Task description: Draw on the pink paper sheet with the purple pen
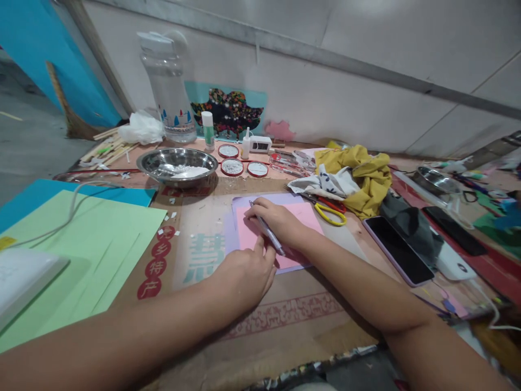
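Note:
A slim pen (pixel 269 232) with a pale barrel slants across a pink paper sheet (pixel 310 215). My right hand (pixel 280 221) rests on the sheet, closed around the pen near its far end. My left hand (pixel 246 274) lies at the sheet's near left edge, with its fingers stretched onto the paper close beside the pen's near end. Under the pink sheet is a slightly larger lilac sheet (pixel 231 231). Both lie on a cardboard-covered table (pixel 195 326) with red printing. My left fingertips are partly hidden by the hand itself.
Green sheets (pixel 93 239) and a white device (pixel 28 277) lie left. Behind stand a metal bowl (pixel 179 165), a water bottle (pixel 169 89), a glue stick (pixel 208 131) and small dishes (pixel 232 167). Yellow-handled scissors (pixel 330 214), yellow cloth (pixel 358 174) and a phone (pixel 399 251) are right.

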`<state>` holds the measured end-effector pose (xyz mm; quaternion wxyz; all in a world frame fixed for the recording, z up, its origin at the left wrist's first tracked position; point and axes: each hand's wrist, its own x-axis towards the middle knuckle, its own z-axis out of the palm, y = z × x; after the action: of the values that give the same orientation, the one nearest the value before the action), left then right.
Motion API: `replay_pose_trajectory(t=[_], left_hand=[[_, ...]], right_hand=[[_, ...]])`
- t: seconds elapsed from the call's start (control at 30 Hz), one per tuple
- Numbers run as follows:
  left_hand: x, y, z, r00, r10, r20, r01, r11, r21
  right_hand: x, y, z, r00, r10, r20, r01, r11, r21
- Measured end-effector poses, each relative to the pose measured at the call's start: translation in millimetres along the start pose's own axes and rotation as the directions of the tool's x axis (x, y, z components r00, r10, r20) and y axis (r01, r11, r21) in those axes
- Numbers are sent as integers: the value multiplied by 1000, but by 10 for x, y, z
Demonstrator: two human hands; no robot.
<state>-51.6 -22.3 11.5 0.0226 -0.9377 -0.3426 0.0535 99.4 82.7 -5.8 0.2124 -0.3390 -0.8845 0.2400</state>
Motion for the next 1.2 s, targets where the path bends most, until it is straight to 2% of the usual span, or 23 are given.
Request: replay_pose_trajectory(t=[0.07, 0.13, 0.23, 0.3, 0.4, 0.47, 0.53, 0.67, 0.77, 0.83, 0.9, 1.0, 1.07, 1.13, 1.17, 1.2], left_hand=[[10, 4, 21, 999, -38, -25, 38, 999, -4], [17, 5, 31, 998, -55, -39, 54, 998, -9], [13, 0, 17, 1000, -5, -24, 5, 1000, -3], [4, -2, 3, 1000, 15, -21, -15, 1000, 13], [-2, 3, 11, 999, 18, -41, -16, 999, 33], [-1, 9, 34, 998, 16, -60, -14, 999, 33], [4, 11, 54, 997, -10, -76, 11, 1000, 21], [10, 2, 44, 998, -14, -53, 15, 1000, 11], [9, 2, 14, 999, 4, -36, -3, 1000, 23], [9, 9, 3, 999, -16, -31, 16, 1000, 23], [14, 20, 7, 999, -50, -20, 50, 999, 16], [27, 35, 34, 993, -116, -6, 116, 993, -13], [34, 39, 54, 989, -147, -2, 147, 989, -32], [37, 37, 66, 989, -149, 2, 149, 988, -42], [37, 34, 68, 989, -146, 3, 146, 988, -43], [37, 31, 68, 990, -141, 2, 141, 989, -43]], right_hand=[[5, 26, -51, 999, -42, 4, 42, 998, 43], [1, 33, -97, 995, -78, 57, 75, 995, 62], [-1, -1, -87, 994, -66, 93, 66, 998, -6], [8, -30, -31, 997, -22, 68, 26, 998, -55], [23, -30, 36, 1000, 16, -11, -16, 1000, -22], [20, -6, 23, 999, 5, -53, -4, 1000, 28], [7, 12, -28, 999, -38, -37, 40, 998, 50], [-7, -33, -89, 996, -69, 58, 73, 996, -58], [9, -82, -18, 996, -40, 78, 52, 986, -160], [22, -61, 40, 1000, -28, 15, 30, 987, -155], [32, 20, 54, 992, 3, -125, -18, 992, -121], [46, 193, -44, 944, 68, -321, -101, 991, -86], [60, 265, -149, 899, 160, -408, -185, 982, -23], [74, 255, -225, 845, 289, -449, -238, 957, 168], [79, 217, -239, 837, 356, -416, -230, 918, 322], [81, 162, -233, 855, 408, -319, -214, 840, 499]])
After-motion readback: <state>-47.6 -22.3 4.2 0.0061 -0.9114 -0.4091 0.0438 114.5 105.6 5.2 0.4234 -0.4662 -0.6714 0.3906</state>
